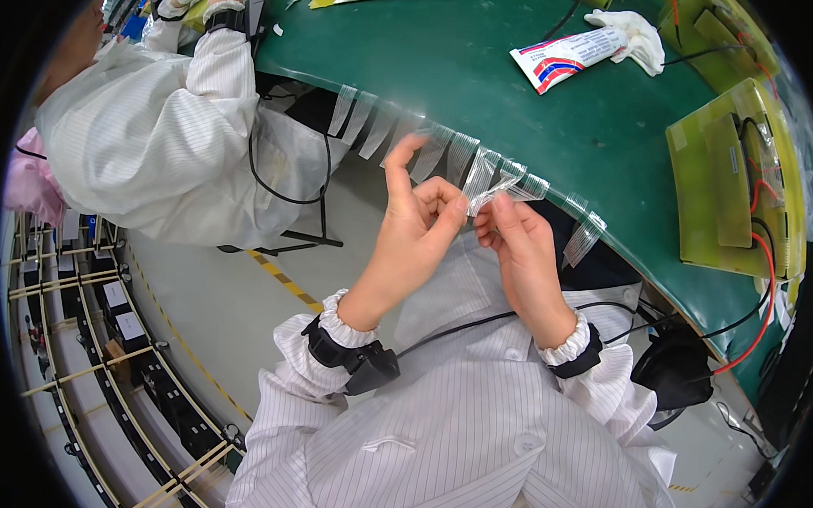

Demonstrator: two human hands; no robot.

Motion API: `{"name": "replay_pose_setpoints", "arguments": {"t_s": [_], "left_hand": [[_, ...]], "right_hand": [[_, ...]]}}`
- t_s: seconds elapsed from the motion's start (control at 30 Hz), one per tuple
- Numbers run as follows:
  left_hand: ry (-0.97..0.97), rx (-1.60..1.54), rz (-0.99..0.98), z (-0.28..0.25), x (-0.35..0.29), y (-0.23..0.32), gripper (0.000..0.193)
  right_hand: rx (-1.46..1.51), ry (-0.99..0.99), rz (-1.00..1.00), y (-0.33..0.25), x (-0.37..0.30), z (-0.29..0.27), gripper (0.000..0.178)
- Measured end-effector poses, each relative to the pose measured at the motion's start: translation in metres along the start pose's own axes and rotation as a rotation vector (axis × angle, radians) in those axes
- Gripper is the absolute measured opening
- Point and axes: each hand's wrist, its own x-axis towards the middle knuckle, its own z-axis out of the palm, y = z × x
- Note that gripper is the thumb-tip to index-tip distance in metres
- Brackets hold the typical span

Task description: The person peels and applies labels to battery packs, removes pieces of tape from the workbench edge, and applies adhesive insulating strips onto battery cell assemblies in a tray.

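Note:
Between my hands, just off the edge of a green table (483,100), is a crumpled strip of clear tape (496,187). My left hand (407,232) pinches its left side with the thumb and a bent finger, while the index finger points up and away. The fingertips of my right hand (529,263) are closed on the strip's right end. More clear tape strips (379,137) hang in a row along the table edge, left and right of my hands. My fingers partly cover the held tape.
On the table lie a white tube (570,56) with red and blue stripes and a crumpled white cloth (645,47). A yellow-green box (731,189) with red and black wires stands at right. At left sits a co-worker in a white coat (173,147), above roller racks (125,361).

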Motion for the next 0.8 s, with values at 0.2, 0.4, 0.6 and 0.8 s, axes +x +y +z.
{"name": "replay_pose_setpoints", "arguments": {"t_s": [0.2, 0.4, 0.6, 0.8], "left_hand": [[0.010, -0.033, -0.017, 0.002, 0.002, -0.002, 0.055], [0.035, -0.166, -0.142, 0.002, 0.004, 0.000, 0.054], [0.072, 0.555, 0.016, 0.004, -0.003, 0.013, 0.059], [0.274, 0.958, 0.411, -0.001, -0.003, 0.019, 0.065]], "right_hand": [[-0.101, 0.050, -0.139, 0.011, 0.006, 0.000, 0.020], [-0.202, 0.087, -0.302, 0.022, 0.009, -0.005, 0.019], [-0.149, 0.066, -0.246, 0.019, 0.011, -0.009, 0.019], [-0.176, 0.062, -0.203, 0.016, 0.013, -0.017, 0.020]]}}
